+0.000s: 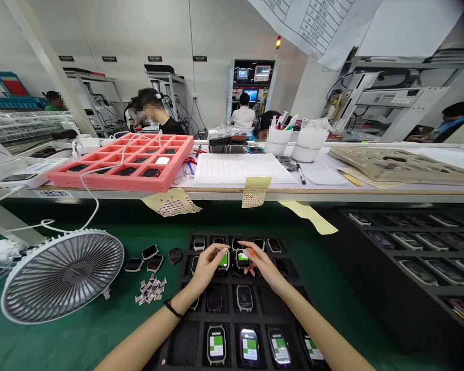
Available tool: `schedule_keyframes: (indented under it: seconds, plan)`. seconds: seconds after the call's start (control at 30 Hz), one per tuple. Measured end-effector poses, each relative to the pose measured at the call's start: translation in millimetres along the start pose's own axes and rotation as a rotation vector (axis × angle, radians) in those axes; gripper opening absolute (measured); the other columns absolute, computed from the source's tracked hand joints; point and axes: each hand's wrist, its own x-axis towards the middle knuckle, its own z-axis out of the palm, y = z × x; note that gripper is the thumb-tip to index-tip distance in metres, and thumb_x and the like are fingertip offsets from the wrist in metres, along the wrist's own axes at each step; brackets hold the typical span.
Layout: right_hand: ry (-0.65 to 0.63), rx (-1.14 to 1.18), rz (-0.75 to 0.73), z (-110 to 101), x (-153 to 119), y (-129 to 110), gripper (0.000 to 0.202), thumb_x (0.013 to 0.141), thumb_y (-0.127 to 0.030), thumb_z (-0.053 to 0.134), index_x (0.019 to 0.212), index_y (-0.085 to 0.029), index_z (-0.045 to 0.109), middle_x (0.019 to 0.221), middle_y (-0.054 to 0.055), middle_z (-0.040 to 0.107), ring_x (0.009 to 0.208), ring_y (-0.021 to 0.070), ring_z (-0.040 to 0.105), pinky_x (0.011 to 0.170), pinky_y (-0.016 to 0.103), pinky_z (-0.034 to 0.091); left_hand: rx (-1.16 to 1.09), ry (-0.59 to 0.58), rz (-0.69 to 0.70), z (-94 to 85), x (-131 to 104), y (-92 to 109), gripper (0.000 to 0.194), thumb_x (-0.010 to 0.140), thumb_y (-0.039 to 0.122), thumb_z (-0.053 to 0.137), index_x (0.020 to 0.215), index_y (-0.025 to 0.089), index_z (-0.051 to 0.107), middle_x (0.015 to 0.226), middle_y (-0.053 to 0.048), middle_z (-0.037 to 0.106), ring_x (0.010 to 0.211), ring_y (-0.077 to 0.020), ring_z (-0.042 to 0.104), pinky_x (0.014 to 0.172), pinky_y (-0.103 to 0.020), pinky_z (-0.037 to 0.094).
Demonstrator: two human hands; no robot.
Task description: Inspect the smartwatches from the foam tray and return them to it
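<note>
Above a black foam tray (pixel 232 322), my left hand (pixel 209 264) is closed on a watch (pixel 223 259) whose screen glows green. My right hand (pixel 260 263) holds another lit watch (pixel 242 259) between its fingers, close beside the first; something small and orange shows at its fingertips. Dark-screened watches, such as one at the middle (pixel 244 298), sit in the tray's pockets. In the front row several watches show green and white screens, one of them at the left (pixel 216 345).
A fan (pixel 65 275) stands at the left, near loose watches (pixel 155 263) and small silvery pieces (pixel 150 289). Another black tray (pixel 371 257) is at the right. The shelf ahead holds a pink foam tray (pixel 170 178) and papers (pixel 243 168). People sit beyond.
</note>
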Motion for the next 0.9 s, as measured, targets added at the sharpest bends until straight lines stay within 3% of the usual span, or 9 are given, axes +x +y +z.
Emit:
schedule_keyframes:
  seconds: [0.13,0.33,0.53,0.7,0.9]
  plan:
    - [0.003,0.002,0.0,-0.1,0.6,0.7,0.049,0.079,-0.052,0.055,0.117,-0.022,0.053,0.069,-0.003,0.053,0.053,0.0135,0.06,0.041,0.022,0.036,0.005,0.003,-0.022,-0.5,0.0,0.3,0.04,0.085,0.051,0.047,0.096,0.018,0.066,0.081,-0.003,0.062,0.056,-0.0116,0.045,0.046,-0.021,0.033]
    - [-0.004,-0.014,0.018,-0.1,-0.7,-4.1,0.049,0.08,-0.054,0.054,0.117,-0.022,0.052,0.065,-0.004,0.05,0.053,0.0141,0.06,0.042,0.023,0.038,-0.023,0.002,-0.001,0.0,0.4,1.1,0.038,0.08,0.048,0.056,0.102,0.018,0.064,0.084,-0.004,0.064,0.061,-0.0133,0.051,0.049,-0.021,0.038]
    - [-0.009,-0.01,0.003,-0.7,-0.9,-3.5,0.051,0.08,-0.056,0.053,0.118,-0.022,0.052,0.067,-0.003,0.052,0.054,0.0148,0.061,0.042,0.023,0.037,-0.006,0.016,0.021,0.6,0.6,0.3,0.033,0.08,0.047,0.057,0.093,0.018,0.065,0.084,-0.004,0.064,0.065,-0.0146,0.054,0.056,-0.024,0.042]
    - [-0.015,-0.02,0.003,-1.3,-0.9,-3.9,0.05,0.081,-0.054,0.052,0.119,-0.022,0.051,0.067,-0.003,0.051,0.054,0.0143,0.06,0.043,0.024,0.037,-0.018,0.002,-0.033,-0.8,0.7,-2.8,0.039,0.084,0.051,0.049,0.1,0.018,0.064,0.08,-0.003,0.062,0.057,-0.0122,0.05,0.046,-0.021,0.036]
    - [0.002,-0.032,0.028,-0.6,-2.7,-9.0,0.047,0.081,-0.053,0.052,0.118,-0.023,0.053,0.066,-0.004,0.049,0.053,0.0145,0.06,0.044,0.024,0.039,-0.066,-0.059,0.042,1.0,0.6,-5.7,0.048,0.078,0.044,0.063,0.118,0.02,0.053,0.112,-0.009,0.059,0.097,-0.0221,0.058,0.074,-0.028,0.049]
